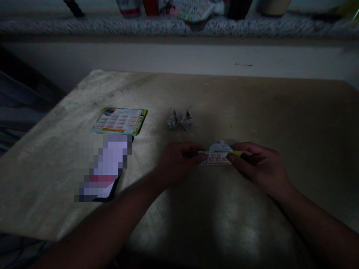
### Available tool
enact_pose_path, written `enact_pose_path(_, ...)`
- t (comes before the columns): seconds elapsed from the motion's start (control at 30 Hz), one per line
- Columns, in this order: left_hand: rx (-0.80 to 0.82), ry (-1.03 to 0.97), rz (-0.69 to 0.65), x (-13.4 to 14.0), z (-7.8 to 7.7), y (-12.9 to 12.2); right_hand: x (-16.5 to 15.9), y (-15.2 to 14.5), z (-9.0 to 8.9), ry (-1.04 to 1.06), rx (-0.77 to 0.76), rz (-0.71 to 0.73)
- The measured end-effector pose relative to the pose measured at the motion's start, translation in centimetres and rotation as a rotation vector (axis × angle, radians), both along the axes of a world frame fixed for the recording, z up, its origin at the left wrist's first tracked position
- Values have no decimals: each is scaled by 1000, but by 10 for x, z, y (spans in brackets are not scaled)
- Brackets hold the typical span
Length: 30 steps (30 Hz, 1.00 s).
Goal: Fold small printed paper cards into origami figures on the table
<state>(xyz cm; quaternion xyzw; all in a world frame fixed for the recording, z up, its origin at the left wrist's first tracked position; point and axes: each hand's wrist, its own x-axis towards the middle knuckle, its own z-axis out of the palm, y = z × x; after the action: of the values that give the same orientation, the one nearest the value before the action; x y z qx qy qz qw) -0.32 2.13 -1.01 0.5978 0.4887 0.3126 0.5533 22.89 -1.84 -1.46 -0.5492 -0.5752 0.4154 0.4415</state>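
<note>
Between my two hands is a folded piece of printed paper [217, 158], a narrow calendar-patterned strip with a pale pointed flap rising behind it. My left hand [182, 158] pinches its left end, thumb in front and fingers behind. At the other end, my right hand [259, 166] grips it the same way, its thumb pressing on the printed face. Beyond my hands stands a small folded-paper figure [180, 121] with two pointed peaks. The fingertips behind the paper are partly hidden.
On the left lies a green-edged calendar sheet [120, 120], with a smartphone [110, 164], its screen pixelated, just nearer to me. A cloth-like cover spreads over the table [260, 108]. Behind it, a speckled stone ledge [98, 28] carries several bottles and packets.
</note>
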Motion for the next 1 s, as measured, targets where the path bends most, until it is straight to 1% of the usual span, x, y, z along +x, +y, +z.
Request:
enact_pose_path(0.17, 108, 58, -28, -3, 2, 2, 0, -3, 0, -104, 43, -42)
enact_pose_path(0.23, 211, 61, -50, -5, 1, 2, 2, -3, -2, -159, 78, -57)
enact_pose_path(0.3, 356, 67, -78, -7, 1, 3, 5, -2, -4, -201, 146, -44)
enact_pose_path(0.37, 527, 98, -142, -10, 1, 5, 9, 1, -5, -230, 255, 25)
enact_pose_path(0.43, 704, 151, -231, -14, 1, 7, 13, 5, -5, -283, 401, 119)
enact_pose_path(0.5, 835, 220, -314, -17, 1, 9, 17, 9, -4, -340, 513, 180)
enact_pose_path(0.53, 872, 256, -347, -19, 1, 10, 18, 10, -3, -373, 548, 211)
enact_pose_path(0.63, 903, 376, -438, -22, 1, 9, 20, 10, -2, -496, 573, 316)
enact_pose_path(0.73, 903, 470, -515, -22, 2, 6, 18, 6, -1, -606, 516, 433)
enact_pose_path(0.83, 879, 523, -560, -20, 6, 3, 14, 2, 2, -633, 460, 530)
enact_pose_path(0.9, 855, 541, -571, -18, 9, 2, 11, 1, 4, -618, 443, 561)
enact_pose_path(1.0, 820, 554, -571, -18, 10, 1, 7, 0, 4, -602, 448, 558)
